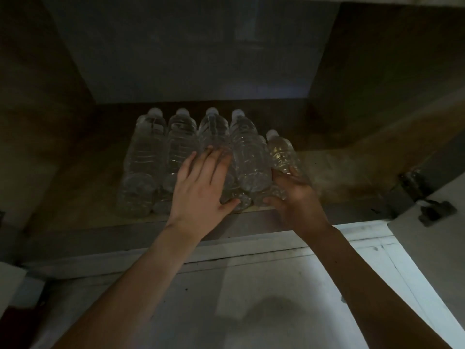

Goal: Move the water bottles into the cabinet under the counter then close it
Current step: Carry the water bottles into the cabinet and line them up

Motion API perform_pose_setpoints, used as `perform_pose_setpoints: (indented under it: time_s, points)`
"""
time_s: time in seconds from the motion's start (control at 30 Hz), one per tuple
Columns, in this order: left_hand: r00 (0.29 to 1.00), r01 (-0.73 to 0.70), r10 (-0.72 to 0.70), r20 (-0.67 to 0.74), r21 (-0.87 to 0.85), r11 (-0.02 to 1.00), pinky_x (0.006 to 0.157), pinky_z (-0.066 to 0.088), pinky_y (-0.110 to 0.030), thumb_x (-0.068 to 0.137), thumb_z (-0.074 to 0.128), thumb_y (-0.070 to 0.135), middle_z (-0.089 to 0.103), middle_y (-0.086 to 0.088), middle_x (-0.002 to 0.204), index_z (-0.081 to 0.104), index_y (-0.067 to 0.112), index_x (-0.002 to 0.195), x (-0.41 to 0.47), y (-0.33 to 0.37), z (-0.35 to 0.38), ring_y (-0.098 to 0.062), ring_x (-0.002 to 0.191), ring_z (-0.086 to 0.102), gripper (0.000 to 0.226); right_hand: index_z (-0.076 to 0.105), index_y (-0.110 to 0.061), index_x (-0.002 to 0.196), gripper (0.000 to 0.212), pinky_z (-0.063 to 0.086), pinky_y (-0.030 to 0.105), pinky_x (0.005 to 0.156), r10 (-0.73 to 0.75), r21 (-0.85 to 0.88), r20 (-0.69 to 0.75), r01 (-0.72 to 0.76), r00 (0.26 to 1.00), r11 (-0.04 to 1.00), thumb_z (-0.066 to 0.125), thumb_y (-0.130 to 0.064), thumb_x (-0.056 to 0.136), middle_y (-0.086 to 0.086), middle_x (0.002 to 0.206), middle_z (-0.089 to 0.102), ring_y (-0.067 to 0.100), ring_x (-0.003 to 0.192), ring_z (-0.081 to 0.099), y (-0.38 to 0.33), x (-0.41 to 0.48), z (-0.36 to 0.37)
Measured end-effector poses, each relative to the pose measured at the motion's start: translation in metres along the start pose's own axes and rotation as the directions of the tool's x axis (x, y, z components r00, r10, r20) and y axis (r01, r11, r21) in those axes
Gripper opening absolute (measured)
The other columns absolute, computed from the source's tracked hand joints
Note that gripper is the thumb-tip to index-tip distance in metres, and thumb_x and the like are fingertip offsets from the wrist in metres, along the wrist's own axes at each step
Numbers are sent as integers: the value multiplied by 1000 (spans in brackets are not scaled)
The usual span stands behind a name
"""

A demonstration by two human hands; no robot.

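Cabinet (pixel 377 79): it's wide open in front of you, dim inside, with a grey back panel and brown side walls.
Cabinet floor (pixel 80 187): bare wood runs left of the bottles, and there's more open floor to the right and behind the caps, up to the back panel.
Front edge (pixel 251 215): the bottle bases sit right at the lip, and the nearest ones are just about on it.
Door hinge (pixel 412 192): metal hardware at the right front corner, well apart from the bottles.
Row of bottles (pixel 181 147): clear water bottles lie on their sides, packed side by side and touching, long axes running front to back, white caps aimed at the back panel and bases toward you. There looks to be a second layer under the top ones, but the dark makes a count unsure.
Right-hand bottle (pixel 280 153): same heading, cap to the back. It sits lower than its neighbour and pressed against it, at the right end of the row.
Left hand (pixel 201 187): yours lies flat and spread on top of the middle bottles, fingers pointing inward, thumb at the bases, pressing rather than gripping.
Right hand (pixel 294 195): yours cups the base end of the right-hand bottle, fingers curled around it.
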State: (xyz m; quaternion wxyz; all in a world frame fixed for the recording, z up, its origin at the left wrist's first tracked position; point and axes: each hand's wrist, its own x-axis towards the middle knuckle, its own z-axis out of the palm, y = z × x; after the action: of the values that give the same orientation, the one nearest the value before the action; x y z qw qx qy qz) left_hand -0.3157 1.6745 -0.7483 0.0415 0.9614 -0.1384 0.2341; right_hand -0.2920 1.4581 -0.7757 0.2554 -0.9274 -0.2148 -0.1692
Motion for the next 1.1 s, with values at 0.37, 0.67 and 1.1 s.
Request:
perform_pose_setpoints:
  time_s: [0.37, 0.67, 1.1]
  points:
    - [999, 8, -12, -40, -116, 993, 110, 37, -45, 87, 62, 46, 53, -14, 139, 50, 8, 136, 7, 3, -5, -31, 134, 43, 63, 46, -23, 145, 65, 45, 22, 105, 244, 507, 110, -266, 963, 820, 73, -21, 87, -13, 133, 59, -5, 123, 52, -21, 9, -11]
    - [997, -33, 22, -72, -151, 988, 106, 40, -44, 88, 61, 42, 52, -12, 140, 54, 12, 134, 9, 3, -1, -30, 136, 41, 55, 51, -32, 139, 54, 46, 24, 99, 347, 365, 30, -334, 937, 869, 70, -27, 90, -21, 126, 57, -1, 113, 54, -12, 3, -31]
    - [997, -71, 65, -53, -139, 988, 115, 27, -42, 93, 52, 42, 59, -5, 133, 53, 19, 136, 18, 7, 5, -27, 134, 43, 49, 50, -17, 141, 48, 39, 28, 106, 458, 271, 91, -464, 885, 843, 62, -24, 95, 4, 145, 50, 24, 128, 50, 13, 6, -21]
